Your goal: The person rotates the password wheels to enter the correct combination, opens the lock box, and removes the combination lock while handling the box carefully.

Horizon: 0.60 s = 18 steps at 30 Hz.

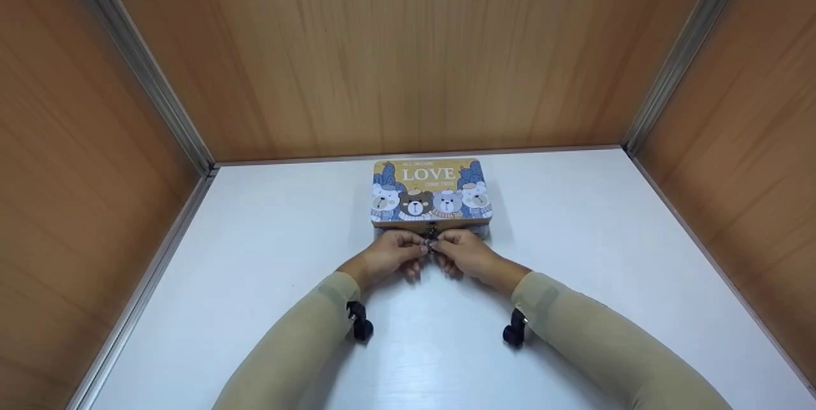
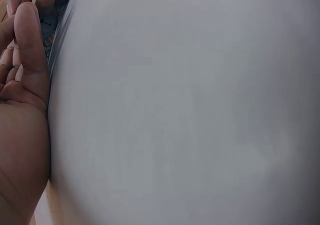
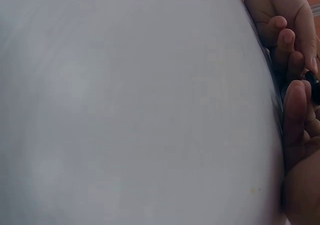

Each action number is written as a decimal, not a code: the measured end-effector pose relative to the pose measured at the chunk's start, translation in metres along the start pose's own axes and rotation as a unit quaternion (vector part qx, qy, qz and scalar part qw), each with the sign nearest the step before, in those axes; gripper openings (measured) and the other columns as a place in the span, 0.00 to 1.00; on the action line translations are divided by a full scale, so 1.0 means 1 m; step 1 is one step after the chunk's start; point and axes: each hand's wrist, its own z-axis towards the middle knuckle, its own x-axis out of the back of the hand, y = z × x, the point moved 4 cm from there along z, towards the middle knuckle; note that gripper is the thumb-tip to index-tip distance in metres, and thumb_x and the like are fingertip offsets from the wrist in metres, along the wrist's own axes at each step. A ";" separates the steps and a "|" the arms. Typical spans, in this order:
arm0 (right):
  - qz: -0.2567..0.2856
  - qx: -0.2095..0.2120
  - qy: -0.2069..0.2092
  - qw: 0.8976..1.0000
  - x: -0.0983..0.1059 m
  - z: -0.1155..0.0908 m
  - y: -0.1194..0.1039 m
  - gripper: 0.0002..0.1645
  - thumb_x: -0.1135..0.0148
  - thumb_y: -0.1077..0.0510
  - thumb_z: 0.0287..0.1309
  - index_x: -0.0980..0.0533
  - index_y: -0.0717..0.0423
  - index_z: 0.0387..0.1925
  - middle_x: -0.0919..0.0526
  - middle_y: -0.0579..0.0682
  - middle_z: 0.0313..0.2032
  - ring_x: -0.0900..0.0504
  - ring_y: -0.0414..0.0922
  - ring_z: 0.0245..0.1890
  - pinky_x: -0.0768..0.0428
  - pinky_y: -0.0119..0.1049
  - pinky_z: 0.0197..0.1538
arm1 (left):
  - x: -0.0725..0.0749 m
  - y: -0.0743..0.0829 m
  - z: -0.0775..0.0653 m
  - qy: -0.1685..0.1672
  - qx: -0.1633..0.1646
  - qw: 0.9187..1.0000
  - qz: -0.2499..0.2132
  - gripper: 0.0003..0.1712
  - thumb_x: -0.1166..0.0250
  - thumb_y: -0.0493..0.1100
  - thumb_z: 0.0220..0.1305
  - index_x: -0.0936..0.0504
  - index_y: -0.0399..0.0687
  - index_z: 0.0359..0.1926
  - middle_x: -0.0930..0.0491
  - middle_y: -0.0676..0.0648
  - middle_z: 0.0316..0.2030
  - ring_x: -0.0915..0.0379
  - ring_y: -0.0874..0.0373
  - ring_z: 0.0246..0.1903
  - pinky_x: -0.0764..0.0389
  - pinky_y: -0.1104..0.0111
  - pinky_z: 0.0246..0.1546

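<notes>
A small dark fastening [image 1: 431,245] at the front of the printed box [image 1: 433,190] on the table [image 1: 287,225] is pinched by the left hand [image 1: 391,254] and right hand [image 1: 468,253], both curled. Box judged liable to be dragged if the fastening is pulled unevenly.

The box [image 1: 431,190] has room on both sides — the left hand [image 1: 390,253] and right hand [image 1: 470,252] block its front, a wall [image 1: 414,53] the back.
</notes>
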 end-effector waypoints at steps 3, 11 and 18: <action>0.000 0.000 0.003 1.000 0.001 0.000 0.000 0.14 0.36 0.55 0.81 0.16 0.58 0.36 0.18 0.45 0.23 0.20 0.38 0.19 0.20 0.28 0.22 | 0.000 0.000 0.000 0.002 -0.001 1.000 -0.004 0.10 0.33 0.37 0.83 0.13 0.32 0.54 0.13 0.48 0.30 0.15 0.61 0.25 0.09 0.71 0.30; 0.008 -0.008 0.013 1.000 0.004 0.001 0.002 0.11 0.32 0.56 0.77 0.13 0.59 0.38 0.17 0.45 0.23 0.19 0.38 0.20 0.18 0.28 0.24 | 0.001 -0.001 0.001 0.005 -0.005 1.000 0.006 0.11 0.32 0.38 0.82 0.12 0.32 0.54 0.13 0.48 0.31 0.15 0.61 0.26 0.09 0.71 0.31; 0.025 -0.012 0.023 0.999 0.007 0.002 0.003 0.07 0.29 0.59 0.74 0.11 0.59 0.41 0.15 0.46 0.24 0.18 0.38 0.20 0.16 0.29 0.24 | 0.002 -0.001 0.001 0.007 -0.002 1.000 0.003 0.09 0.32 0.37 0.82 0.12 0.36 0.54 0.12 0.47 0.33 0.15 0.60 0.26 0.08 0.70 0.32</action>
